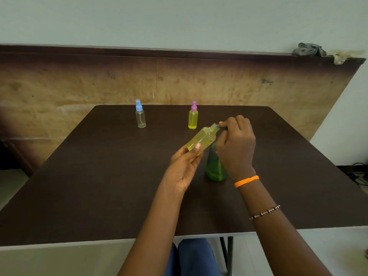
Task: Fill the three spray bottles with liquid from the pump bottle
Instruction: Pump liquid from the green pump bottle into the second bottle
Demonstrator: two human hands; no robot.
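Observation:
My left hand [184, 165] grips an uncapped small bottle [203, 138] holding yellow liquid, tilted with its threaded neck up and to the right. My right hand [236, 144] curls over the black pump head of the green pump bottle [215, 168], whose nozzle meets the tilted bottle's neck. The pump bottle stands on the dark table [99, 186], its top hidden by my right hand. A spray bottle with a purple cap [193, 117], full of yellow liquid, stands upright behind. A clear spray bottle with a blue cap [140, 115] stands upright at the back left.
A brown board leans against the wall behind the table. A grey crumpled cloth [309, 49] lies on the board's top edge at the right. Cables lie on the floor at the far right. The table's pale front edge [79, 244] runs near my knees.

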